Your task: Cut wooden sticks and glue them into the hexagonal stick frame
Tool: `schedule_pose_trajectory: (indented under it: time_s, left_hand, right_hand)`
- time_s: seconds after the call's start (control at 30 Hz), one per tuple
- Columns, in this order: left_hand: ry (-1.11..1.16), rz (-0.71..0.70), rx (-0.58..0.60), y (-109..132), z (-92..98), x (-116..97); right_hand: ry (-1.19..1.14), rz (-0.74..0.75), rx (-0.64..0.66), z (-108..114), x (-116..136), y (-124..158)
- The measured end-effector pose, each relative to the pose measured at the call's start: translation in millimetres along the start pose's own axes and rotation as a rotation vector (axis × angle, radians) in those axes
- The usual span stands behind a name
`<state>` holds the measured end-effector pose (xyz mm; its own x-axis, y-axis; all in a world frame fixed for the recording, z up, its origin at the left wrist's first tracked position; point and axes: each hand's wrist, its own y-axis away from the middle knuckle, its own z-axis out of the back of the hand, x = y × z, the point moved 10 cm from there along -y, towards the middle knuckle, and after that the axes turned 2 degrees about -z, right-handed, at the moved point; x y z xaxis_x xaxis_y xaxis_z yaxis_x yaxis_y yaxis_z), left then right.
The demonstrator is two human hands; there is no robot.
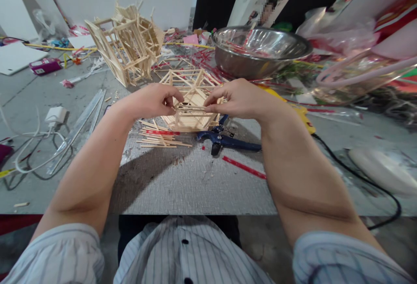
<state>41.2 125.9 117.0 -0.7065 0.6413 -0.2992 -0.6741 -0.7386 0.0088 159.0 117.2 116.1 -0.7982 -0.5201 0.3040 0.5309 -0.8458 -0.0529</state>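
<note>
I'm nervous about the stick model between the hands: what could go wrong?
The left hand and right hand are at the stick model; pressing too hard might crack it. The blue tool lies close by and could be knocked against it. The loose sticks nearby could scatter if brushed.

The grey table (pixel 192 188) is strewn with things. A small frame (pixel 195 123) is set between the left hand (pixel 159 100) and the right hand (pixel 234 97). Sticks (pixel 159 140) are heaped on the left hand's near side; cutters (pixel 224 140) and a red strip (pixel 244 168) are laid on the right's. A bigger frame (pixel 130 45) is stood beyond the left.
</note>
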Motion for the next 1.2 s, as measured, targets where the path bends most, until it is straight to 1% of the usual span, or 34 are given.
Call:
schedule_pose_trajectory:
  time_s: [0.2,0.33,0.5,1.0,1.2]
  left_hand:
    - [0.014,-0.018,0.007,0.8,-0.3,-3.8]
    - [0.010,-0.024,0.002,0.9,0.4,-4.9]
    - [-0.001,0.014,0.027,0.2,-2.3,-1.0]
    - [-0.025,-0.017,-0.028,-1.0,0.4,-6.4]
    - [-0.021,-0.026,-0.043,0.0,0.1,-5.8]
  right_hand:
    - [-0.001,-0.045,0.020,-0.5,-1.6,0.0]
    - [0.012,-0.022,0.004,0.6,-0.2,-0.2]
    - [0.026,0.018,-0.011,0.2,0.9,-0.7]
    - [-0.010,0.034,-0.040,1.0,-0.1,-1.9]
    - [-0.013,-0.007,-0.025,0.0,-1.3,-2.1]
